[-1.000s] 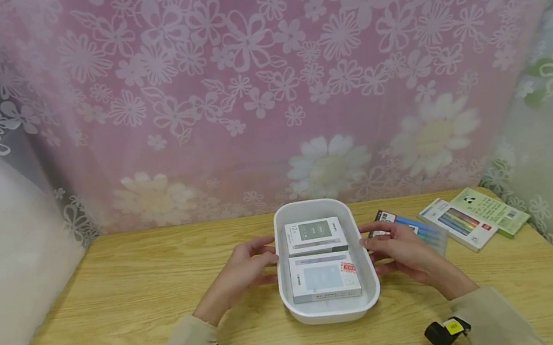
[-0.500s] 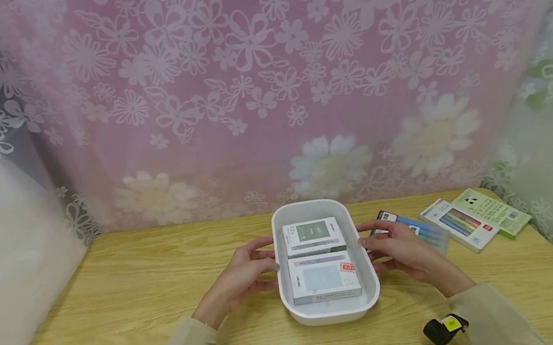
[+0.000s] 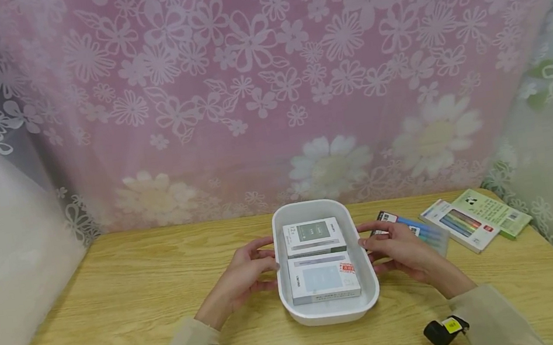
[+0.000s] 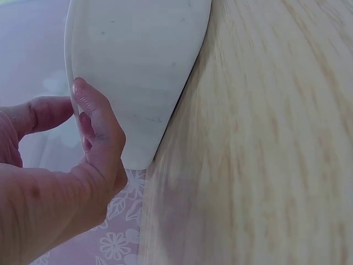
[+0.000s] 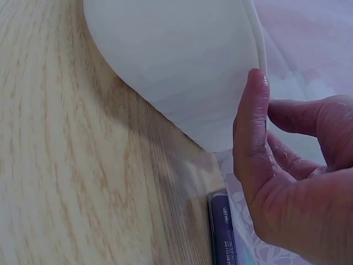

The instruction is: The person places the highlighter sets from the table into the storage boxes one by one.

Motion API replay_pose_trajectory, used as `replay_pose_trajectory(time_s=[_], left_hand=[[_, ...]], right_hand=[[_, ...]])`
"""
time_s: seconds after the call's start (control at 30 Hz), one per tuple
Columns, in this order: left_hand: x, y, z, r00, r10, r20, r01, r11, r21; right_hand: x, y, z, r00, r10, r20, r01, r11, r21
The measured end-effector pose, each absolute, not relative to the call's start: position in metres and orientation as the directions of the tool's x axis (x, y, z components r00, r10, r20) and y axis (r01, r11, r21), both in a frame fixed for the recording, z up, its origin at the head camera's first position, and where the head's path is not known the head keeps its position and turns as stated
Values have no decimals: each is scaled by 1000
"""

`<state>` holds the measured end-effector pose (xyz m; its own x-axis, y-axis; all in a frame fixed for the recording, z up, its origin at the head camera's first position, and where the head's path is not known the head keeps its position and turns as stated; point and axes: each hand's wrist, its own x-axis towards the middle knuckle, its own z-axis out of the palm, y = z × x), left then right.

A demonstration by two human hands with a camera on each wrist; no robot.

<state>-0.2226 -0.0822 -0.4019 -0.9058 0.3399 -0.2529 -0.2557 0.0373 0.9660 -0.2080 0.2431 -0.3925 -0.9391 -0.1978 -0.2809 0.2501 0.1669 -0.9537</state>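
Note:
A white oval-cornered plastic storage tray (image 3: 328, 311) stands on the wooden table, with two boxes lying inside. The far box (image 3: 314, 237) is white with a dark green panel; the near box (image 3: 325, 279) is white with a pale blue panel and red print. On the tray's left side my left hand (image 3: 242, 274) pinches the rim between thumb and fingers. My right hand (image 3: 403, 252) holds the opposite rim the same way. In both wrist views, fingertips lie against the tray's outer wall (image 4: 138, 61) below its lip, the thumb at the rim's other side.
Right of the tray, partly behind my right hand, lies a clear case of blue pens (image 3: 431, 233). Beyond it a white marker box (image 3: 461, 224) overlaps a green packet (image 3: 494, 212) near the table's right edge. A pink floral curtain (image 3: 226, 115) hangs behind the table.
Almost nothing differs. The tray and both hands appear slightly further left than one second ago, along with a small shift of the whole view; both hands keep their hold on the rim.

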Motion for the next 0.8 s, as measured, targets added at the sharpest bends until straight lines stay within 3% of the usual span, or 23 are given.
replay_pose_trajectory(time_s=[0.27,0.43,0.8], left_hand=[[-223,-84,-403,-897,360,-255,-256,45,966],[-223,-84,-403,-890,379,-255,-258,45,965],[-223,-84,-404,-889,377,-260,-264,42,964]], right_hand=[[-209,244,-394,-940,-202,-275,242,176,-954],[-207,244,-394,-950,-189,-248,194,264,-945],[-203,250,-392,-965,-264,-11,-132,517,-846]])
